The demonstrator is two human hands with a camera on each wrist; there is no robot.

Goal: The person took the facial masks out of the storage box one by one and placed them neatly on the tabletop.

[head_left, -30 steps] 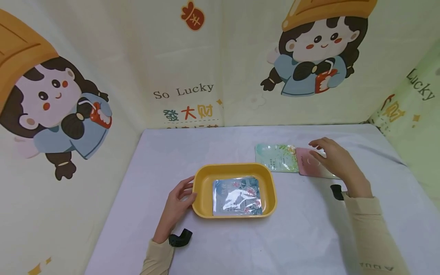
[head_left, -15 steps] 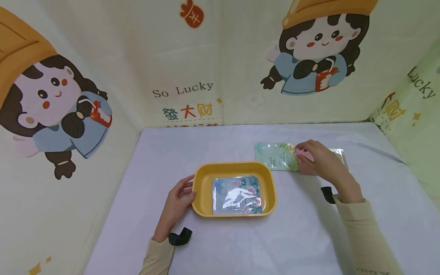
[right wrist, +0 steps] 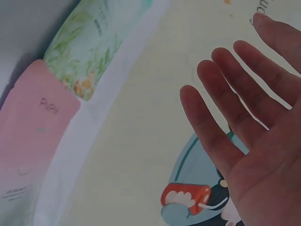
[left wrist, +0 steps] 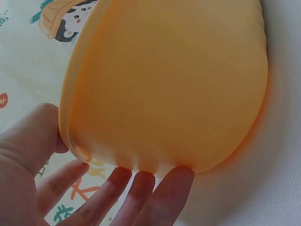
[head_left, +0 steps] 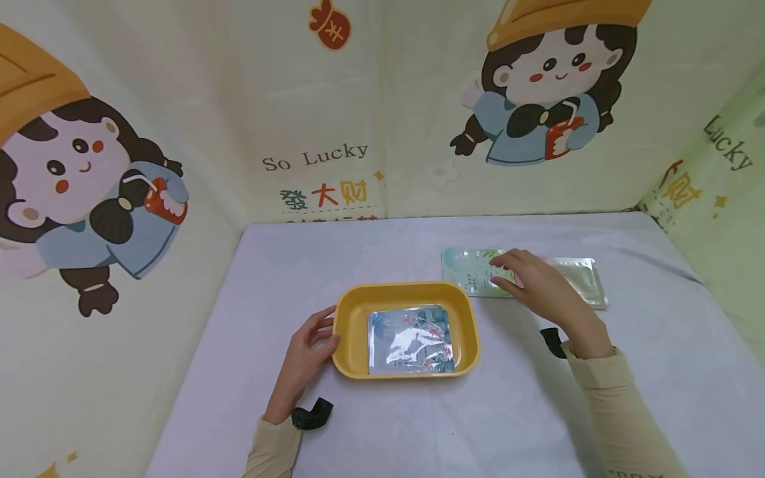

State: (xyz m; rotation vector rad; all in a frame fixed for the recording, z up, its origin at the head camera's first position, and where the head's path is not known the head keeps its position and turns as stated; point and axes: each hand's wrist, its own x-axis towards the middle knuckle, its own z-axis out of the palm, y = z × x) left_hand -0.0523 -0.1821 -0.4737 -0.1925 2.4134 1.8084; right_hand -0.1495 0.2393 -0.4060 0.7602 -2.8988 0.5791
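My left hand point(head_left: 307, 358) holds the left end of a yellow tray point(head_left: 348, 338). In the left wrist view its thumb lies at the rim and its fingertips meet the outer wall. Inside the tray lies a shiny blue floral packet point(head_left: 412, 340). My right hand point(head_left: 538, 285) hovers over flat packets at the back right, fingers apart and holding nothing. Its fingertips overlap the green leafy packet point(head_left: 469, 271). A pink packet point(right wrist: 35, 108) adjoins the green one, largely hidden behind the hand in the head view; a silvery area point(head_left: 581, 280) shows to the hand's right.
A white cloth point(head_left: 388, 425) covers the table. Cream printed curtains point(head_left: 418, 192) rise behind it and along both sides. A black wrist mount point(head_left: 313, 414) sits on the left wrist, and another dark mount point(head_left: 554, 342) is on the right.
My right hand has moved left from over the pink packet toward the green one, uncovering the silvery area. The left hand stays at the tray, which remains in place.
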